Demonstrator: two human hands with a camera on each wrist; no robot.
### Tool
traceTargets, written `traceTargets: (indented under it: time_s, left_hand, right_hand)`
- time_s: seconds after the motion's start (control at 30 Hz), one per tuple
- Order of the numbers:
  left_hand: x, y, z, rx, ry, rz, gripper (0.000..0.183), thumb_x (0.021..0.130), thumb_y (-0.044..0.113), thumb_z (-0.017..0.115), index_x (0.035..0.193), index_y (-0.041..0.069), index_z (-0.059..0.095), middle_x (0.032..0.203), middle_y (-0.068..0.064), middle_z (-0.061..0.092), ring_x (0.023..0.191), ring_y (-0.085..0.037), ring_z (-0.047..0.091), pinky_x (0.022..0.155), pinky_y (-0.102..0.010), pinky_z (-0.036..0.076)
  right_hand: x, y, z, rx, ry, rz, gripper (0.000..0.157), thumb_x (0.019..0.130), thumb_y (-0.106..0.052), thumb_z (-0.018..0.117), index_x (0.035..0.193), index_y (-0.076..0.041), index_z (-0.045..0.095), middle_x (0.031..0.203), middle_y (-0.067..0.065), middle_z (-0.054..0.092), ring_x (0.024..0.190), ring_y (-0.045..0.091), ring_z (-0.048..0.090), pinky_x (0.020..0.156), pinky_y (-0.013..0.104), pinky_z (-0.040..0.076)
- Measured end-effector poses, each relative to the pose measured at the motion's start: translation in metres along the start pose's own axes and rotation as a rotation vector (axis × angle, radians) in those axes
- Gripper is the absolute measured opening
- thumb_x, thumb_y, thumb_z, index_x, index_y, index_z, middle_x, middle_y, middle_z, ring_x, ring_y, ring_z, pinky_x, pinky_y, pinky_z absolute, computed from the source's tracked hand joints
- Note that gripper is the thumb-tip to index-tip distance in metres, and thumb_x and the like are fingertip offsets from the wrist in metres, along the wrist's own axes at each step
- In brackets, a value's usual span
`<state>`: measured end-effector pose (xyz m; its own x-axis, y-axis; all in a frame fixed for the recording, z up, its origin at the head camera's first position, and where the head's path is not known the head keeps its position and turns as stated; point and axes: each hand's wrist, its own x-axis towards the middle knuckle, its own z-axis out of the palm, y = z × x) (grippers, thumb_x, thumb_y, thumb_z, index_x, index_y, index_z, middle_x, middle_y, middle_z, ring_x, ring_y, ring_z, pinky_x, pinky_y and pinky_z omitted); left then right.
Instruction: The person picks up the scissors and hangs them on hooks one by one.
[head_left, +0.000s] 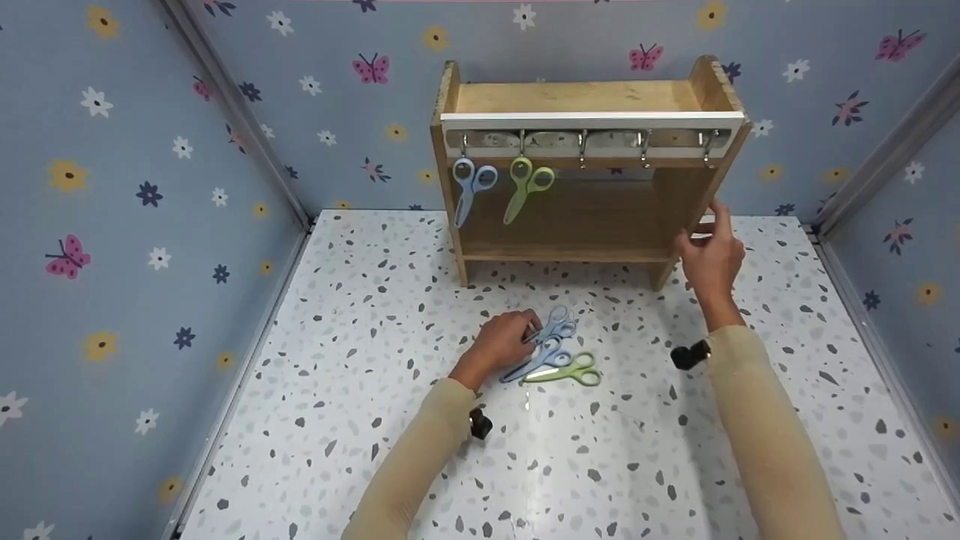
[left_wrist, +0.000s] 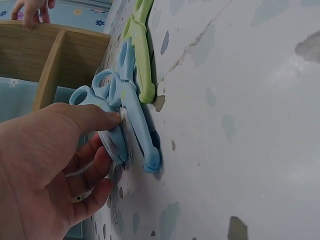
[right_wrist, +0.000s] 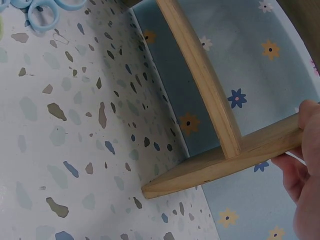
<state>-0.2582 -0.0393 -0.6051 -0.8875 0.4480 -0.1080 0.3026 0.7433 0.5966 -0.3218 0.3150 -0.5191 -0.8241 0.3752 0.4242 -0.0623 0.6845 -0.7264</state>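
On the table, my left hand (head_left: pixel 501 341) pinches a pair of blue scissors (left_wrist: pixel 114 142) by its blade end, the thumb on the near side and fingers beneath. Right beside it lie a second pair of blue scissors (left_wrist: pixel 136 112) and a pair of green scissors (head_left: pixel 577 371). My right hand (head_left: pixel 712 255) grips the right side panel (right_wrist: pixel 220 167) of a small wooden shelf (head_left: pixel 570 251). From the hook rail (head_left: pixel 551 141) along its front hang other blue scissors (head_left: pixel 469 196) at far left and green scissors (head_left: pixel 519 196) on the second hook.
Three bare hooks (head_left: pixel 644 148) continue to the right on the rail. The shelf stands at the back of the speckled table (head_left: pixel 600 465), before a flowered back wall (head_left: pixel 525 45). More flowered panels (head_left: pixel 112 210) rise at both sides.
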Motion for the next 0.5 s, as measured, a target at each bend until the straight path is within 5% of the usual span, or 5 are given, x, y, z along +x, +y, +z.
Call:
traceTargets:
  time_s: [0.27, 0.37, 0.5]
  left_hand:
    - [0.0002, -0.0019, 0.0006, -0.020, -0.012, -0.001, 0.022, 0.106, 0.016, 0.074, 0.128, 0.011, 0.076, 0.118, -0.008, 0.082, 0.107, -0.025, 0.076, 0.099, -0.045, 0.061]
    - [-0.0010, -0.0013, -0.0005, -0.026, -0.024, -0.005, 0.022, 0.107, 0.016, 0.073, 0.128, 0.011, 0.076, 0.119, -0.009, 0.082, 0.109, -0.026, 0.076, 0.100, -0.046, 0.061]
    - [-0.0027, -0.0005, -0.0017, -0.042, -0.035, -0.004, 0.022, 0.107, 0.016, 0.073, 0.128, 0.012, 0.076, 0.120, -0.009, 0.082, 0.109, -0.025, 0.075, 0.100, -0.046, 0.060]
  right_hand:
    - [-0.0006, 0.0016, -0.0009, 0.006, 0.018, -0.028, 0.056, 0.102, -0.014, 0.073, 0.157, -0.016, 0.060, 0.117, 0.022, 0.086, 0.103, 0.040, 0.086, 0.079, 0.012, 0.042]
    - [-0.0008, 0.0013, -0.0005, 0.003, 0.019, -0.029, 0.056, 0.103, -0.014, 0.073, 0.157, -0.016, 0.060, 0.118, 0.022, 0.086, 0.103, 0.040, 0.086, 0.080, 0.016, 0.046]
    - [-0.0005, 0.0010, 0.0007, -0.006, 0.019, -0.028, 0.057, 0.103, -0.014, 0.071, 0.158, -0.016, 0.059, 0.119, 0.022, 0.085, 0.103, 0.041, 0.086, 0.088, 0.042, 0.060]
